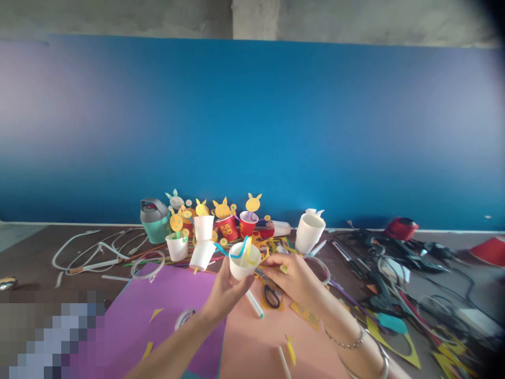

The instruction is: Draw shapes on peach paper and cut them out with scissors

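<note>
Gripping a white paper cup [243,267] in the left hand [224,295], the person raises it at lower middle of the frame, blue and yellow straws [245,248] standing in it. The right hand [290,279] reaches to the cup's side, its grip unclear, just above black scissors [271,296] on pink paper [252,347].

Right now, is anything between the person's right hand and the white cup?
Nothing visible does: the right hand reaches the white paper cup, held in the left hand. The black-handled scissors lie below, not between them.
</note>
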`<action>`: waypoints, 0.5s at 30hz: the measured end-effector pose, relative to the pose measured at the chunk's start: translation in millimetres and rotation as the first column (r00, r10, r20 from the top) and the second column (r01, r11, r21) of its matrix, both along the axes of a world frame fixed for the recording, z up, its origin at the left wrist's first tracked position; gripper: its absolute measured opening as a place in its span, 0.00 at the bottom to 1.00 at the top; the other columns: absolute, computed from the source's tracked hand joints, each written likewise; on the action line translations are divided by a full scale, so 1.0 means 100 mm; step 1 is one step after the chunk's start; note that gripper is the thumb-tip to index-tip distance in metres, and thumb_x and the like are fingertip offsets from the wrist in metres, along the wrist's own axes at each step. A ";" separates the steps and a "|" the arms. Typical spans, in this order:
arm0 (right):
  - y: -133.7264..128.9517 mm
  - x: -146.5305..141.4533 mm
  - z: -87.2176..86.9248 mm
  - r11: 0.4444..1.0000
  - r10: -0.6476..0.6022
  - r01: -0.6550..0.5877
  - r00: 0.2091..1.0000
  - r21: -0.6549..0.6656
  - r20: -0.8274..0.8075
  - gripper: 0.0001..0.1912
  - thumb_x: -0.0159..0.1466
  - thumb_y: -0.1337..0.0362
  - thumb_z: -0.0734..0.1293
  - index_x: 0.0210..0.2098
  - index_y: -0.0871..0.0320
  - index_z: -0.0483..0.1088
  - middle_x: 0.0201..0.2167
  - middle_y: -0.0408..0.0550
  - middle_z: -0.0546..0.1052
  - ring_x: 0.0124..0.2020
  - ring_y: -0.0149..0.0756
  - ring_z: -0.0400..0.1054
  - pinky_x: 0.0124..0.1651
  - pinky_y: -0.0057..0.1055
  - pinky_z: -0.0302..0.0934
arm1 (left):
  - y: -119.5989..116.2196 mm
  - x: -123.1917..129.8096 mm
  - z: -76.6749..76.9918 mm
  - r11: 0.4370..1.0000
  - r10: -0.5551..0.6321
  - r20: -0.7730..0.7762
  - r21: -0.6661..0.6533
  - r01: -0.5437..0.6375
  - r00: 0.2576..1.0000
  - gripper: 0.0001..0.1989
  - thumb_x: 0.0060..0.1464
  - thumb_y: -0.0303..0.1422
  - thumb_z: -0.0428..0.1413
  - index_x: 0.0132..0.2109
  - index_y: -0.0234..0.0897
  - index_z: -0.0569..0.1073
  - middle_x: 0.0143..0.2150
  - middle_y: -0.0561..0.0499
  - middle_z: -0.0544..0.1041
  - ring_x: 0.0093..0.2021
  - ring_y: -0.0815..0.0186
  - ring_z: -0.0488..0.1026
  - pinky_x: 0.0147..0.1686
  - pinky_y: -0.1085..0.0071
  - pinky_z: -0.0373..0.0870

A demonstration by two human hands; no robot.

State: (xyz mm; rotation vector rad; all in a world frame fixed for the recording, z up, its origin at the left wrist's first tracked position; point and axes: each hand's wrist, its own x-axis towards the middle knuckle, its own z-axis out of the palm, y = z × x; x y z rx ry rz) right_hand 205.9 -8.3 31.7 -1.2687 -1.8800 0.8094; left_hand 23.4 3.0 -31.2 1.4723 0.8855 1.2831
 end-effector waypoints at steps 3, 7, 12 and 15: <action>0.07 0.08 -0.03 0.999 0.044 -0.044 0.999 0.002 0.017 0.08 0.58 0.67 0.65 0.30 0.56 0.77 0.27 0.43 0.79 0.30 0.35 0.70 0.32 0.27 0.59 | 0.02 -0.02 -0.04 0.993 -0.078 0.061 -0.082 0.083 0.995 0.27 0.46 0.38 0.64 0.52 0.37 0.67 0.49 0.43 0.75 0.49 0.53 0.71 0.48 0.63 0.67; 0.16 0.17 -0.10 0.959 0.057 -0.117 0.972 -0.259 -0.229 0.06 0.55 0.64 0.69 0.31 0.58 0.77 0.26 0.45 0.78 0.28 0.36 0.69 0.31 0.29 0.60 | 0.02 -0.02 -0.09 0.977 -0.119 0.050 -0.175 0.126 0.992 0.28 0.42 0.38 0.66 0.51 0.38 0.67 0.38 0.48 0.76 0.32 0.63 0.73 0.30 0.71 0.70; 0.17 -0.03 -0.17 0.888 -0.135 -0.271 0.621 -0.373 -0.772 0.07 0.51 0.64 0.73 0.30 0.58 0.74 0.24 0.41 0.73 0.26 0.29 0.65 0.31 0.26 0.59 | -0.03 0.05 -0.09 0.978 -0.080 0.099 -0.182 0.097 0.992 0.20 0.45 0.39 0.64 0.41 0.36 0.67 0.27 0.53 0.71 0.24 0.69 0.68 0.23 0.74 0.67; 0.12 -0.22 -0.20 0.895 -0.200 -0.275 0.455 -0.351 -0.868 0.10 0.50 0.63 0.75 0.24 0.59 0.71 0.22 0.40 0.70 0.25 0.27 0.63 0.31 0.24 0.58 | -0.06 0.09 -0.08 0.986 -0.061 0.182 -0.141 0.088 0.981 0.16 0.47 0.38 0.63 0.38 0.35 0.68 0.29 0.52 0.71 0.29 0.68 0.69 0.31 0.72 0.68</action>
